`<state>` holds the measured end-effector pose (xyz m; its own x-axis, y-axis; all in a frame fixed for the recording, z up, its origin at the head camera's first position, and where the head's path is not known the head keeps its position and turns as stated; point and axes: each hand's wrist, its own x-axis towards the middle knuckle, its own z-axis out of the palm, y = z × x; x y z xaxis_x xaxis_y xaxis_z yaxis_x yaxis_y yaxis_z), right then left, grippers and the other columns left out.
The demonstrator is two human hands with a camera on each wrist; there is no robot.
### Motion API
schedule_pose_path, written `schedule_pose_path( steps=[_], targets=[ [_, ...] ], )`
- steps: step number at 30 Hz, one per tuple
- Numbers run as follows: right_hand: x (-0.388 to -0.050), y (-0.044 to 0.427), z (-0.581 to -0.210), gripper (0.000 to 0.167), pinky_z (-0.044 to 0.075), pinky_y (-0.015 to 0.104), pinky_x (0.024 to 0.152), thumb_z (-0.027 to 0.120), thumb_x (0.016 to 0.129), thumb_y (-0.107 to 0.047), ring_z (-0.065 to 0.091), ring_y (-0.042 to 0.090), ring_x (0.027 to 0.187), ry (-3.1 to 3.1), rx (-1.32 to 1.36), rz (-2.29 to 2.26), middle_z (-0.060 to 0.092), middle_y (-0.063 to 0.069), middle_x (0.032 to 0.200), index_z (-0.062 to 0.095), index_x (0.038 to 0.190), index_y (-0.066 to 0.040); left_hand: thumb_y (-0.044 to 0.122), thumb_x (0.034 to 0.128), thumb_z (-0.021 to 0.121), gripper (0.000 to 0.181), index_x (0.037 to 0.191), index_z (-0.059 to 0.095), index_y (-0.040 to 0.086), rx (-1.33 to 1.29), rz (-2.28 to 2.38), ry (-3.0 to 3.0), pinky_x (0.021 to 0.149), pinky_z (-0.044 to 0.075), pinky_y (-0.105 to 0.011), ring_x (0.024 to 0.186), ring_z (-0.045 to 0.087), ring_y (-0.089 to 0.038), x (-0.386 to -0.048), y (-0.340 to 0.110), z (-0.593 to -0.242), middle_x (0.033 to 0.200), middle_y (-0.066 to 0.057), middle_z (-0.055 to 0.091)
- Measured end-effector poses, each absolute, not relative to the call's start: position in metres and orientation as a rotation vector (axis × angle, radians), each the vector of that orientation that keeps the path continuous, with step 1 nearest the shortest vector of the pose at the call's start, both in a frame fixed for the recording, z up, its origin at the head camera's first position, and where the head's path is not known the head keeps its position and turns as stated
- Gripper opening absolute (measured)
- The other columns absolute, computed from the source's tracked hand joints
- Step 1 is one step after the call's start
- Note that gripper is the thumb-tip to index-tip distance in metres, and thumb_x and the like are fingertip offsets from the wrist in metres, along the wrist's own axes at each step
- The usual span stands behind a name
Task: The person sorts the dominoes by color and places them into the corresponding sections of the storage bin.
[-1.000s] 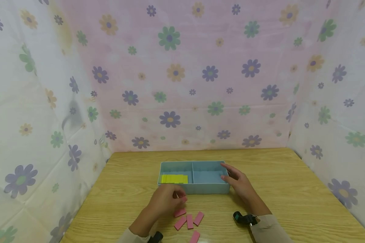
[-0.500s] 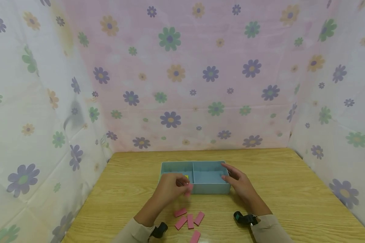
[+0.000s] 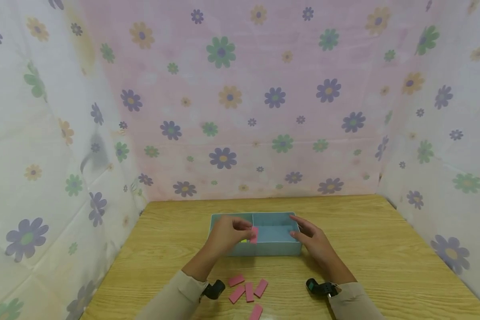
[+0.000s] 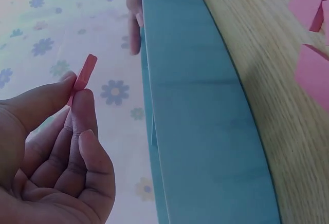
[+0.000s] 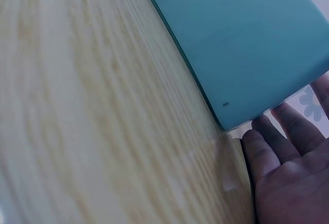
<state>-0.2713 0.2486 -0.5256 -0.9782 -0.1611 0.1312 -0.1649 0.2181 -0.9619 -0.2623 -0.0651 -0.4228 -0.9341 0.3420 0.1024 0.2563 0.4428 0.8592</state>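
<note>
My left hand (image 3: 229,235) pinches a thin pink rectangular block (image 3: 254,235) between thumb and fingertips. It is raised over the front of a light blue two-compartment box (image 3: 278,249), near the divider. The left wrist view shows the pinched block edge-on above the box's rim. Yellow pieces (image 3: 244,241) in the left compartment are mostly hidden behind that hand. My right hand (image 3: 318,242) holds the box's right end, thumb and index finger over the rim. In the right wrist view, its other fingers (image 5: 295,126) lie against the outside of the end wall.
Several pink blocks (image 3: 250,292) lie loose on the wooden table (image 3: 164,249) in front of the box. Flower-patterned cloth (image 3: 232,120) stands behind the table and along both sides. Each wrist wears a black camera (image 3: 214,290).
My left hand has lifted a pink block from the table and carried it forward and slightly right, up over the box. The right hand stays at the box's right end.
</note>
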Motion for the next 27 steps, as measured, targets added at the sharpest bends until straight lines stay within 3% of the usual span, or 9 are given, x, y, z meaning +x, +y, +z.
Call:
schedule_pose_path(
  steps=[9, 15, 27],
  targets=[
    [-0.272, 0.249, -0.525, 0.061, 0.034, 0.057, 0.12, 0.066, 0.102, -0.038, 0.025, 0.04, 0.156, -2.474, 0.325, 1.885, 0.027, 0.008, 0.171, 0.045, 0.157, -0.021, 0.032, 0.0888, 0.083, 0.023, 0.108, 0.082, 0.02, 0.42, 1.554, 2.482, 0.08, 0.062, -0.044, 0.088, 0.072, -0.015, -0.281, -0.054, -0.418, 0.104, 0.002, 0.078],
    [-0.271, 0.246, -0.525, 0.062, 0.033, 0.057, 0.12, 0.066, 0.102, -0.04, 0.027, 0.039, 0.155, -2.483, 0.315, 1.878, 0.028, 0.007, 0.17, 0.046, 0.157, -0.022, 0.027, 0.0887, 0.084, 0.02, 0.104, 0.083, 0.015, 0.355, 1.587, 2.431, 0.086, 0.062, -0.05, 0.084, 0.076, -0.016, -0.29, -0.037, -0.419, 0.097, -0.001, 0.079],
    [-0.271, 0.243, -0.523, 0.056, 0.033, 0.061, 0.12, 0.063, 0.103, -0.044, 0.029, 0.038, 0.155, -2.517, 0.295, 1.836, 0.03, 0.008, 0.169, 0.048, 0.155, -0.029, 0.025, 0.0891, 0.084, 0.011, 0.096, 0.083, 0.016, 0.313, 1.554, 2.425, 0.081, 0.064, -0.043, 0.08, 0.076, -0.012, -0.304, -0.004, -0.427, 0.087, 0.001, 0.08]
  ],
)
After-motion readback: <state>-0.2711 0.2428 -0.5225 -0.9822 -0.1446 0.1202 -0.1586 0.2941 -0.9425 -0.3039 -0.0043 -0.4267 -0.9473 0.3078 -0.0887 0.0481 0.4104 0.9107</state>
